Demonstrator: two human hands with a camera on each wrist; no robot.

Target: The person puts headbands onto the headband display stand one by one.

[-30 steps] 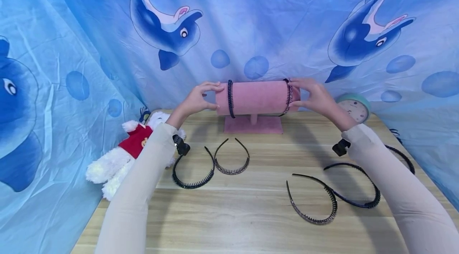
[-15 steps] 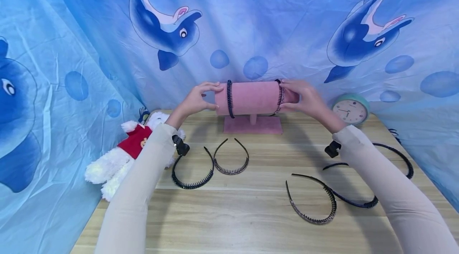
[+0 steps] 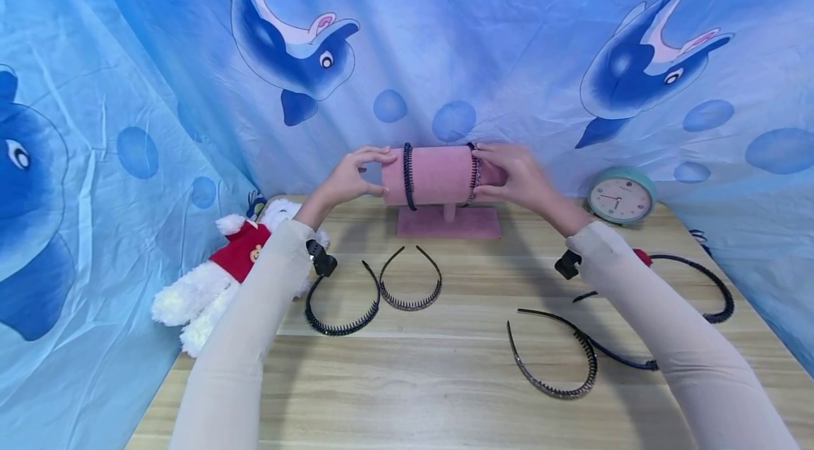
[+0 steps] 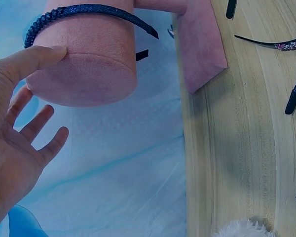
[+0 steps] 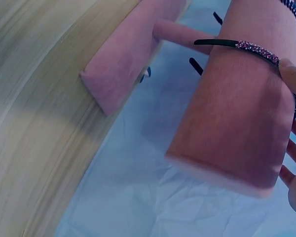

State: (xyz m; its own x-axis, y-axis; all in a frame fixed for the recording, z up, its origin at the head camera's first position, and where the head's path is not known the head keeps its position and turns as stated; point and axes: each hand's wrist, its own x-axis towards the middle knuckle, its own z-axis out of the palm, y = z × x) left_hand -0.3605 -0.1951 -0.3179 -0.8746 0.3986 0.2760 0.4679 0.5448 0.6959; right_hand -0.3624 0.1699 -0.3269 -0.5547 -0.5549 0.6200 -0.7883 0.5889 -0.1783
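Observation:
A pink padded headband stand (image 3: 439,188) rises at the back of the table. Round the left end of its roll my left hand (image 3: 348,178) holds on, thumb in front and a finger behind; its other fingers hang free in the left wrist view. A dark blue toothed headband (image 3: 409,178) sits on the roll close to that hand. Farther right, my right hand (image 3: 518,174) grips a black headband with pink and silver sparkles (image 5: 259,49) by its sides. Bare roll shows beyond that hand toward the right end. The headband's back is partly hidden.
Two headbands, one dark (image 3: 343,328) and one sparkly (image 3: 410,304), lie front left. Another sparkly headband (image 3: 588,365) and dark ones (image 3: 725,294) lie right, partly under my sleeve. A white plush toy (image 3: 191,294) lies left; a green-rimmed clock (image 3: 622,197) stands back right.
My right hand has slid the sparkly headband leftward along the roll, toward the dark blue one. My left hand stays on the left end. The clock shows more fully now.

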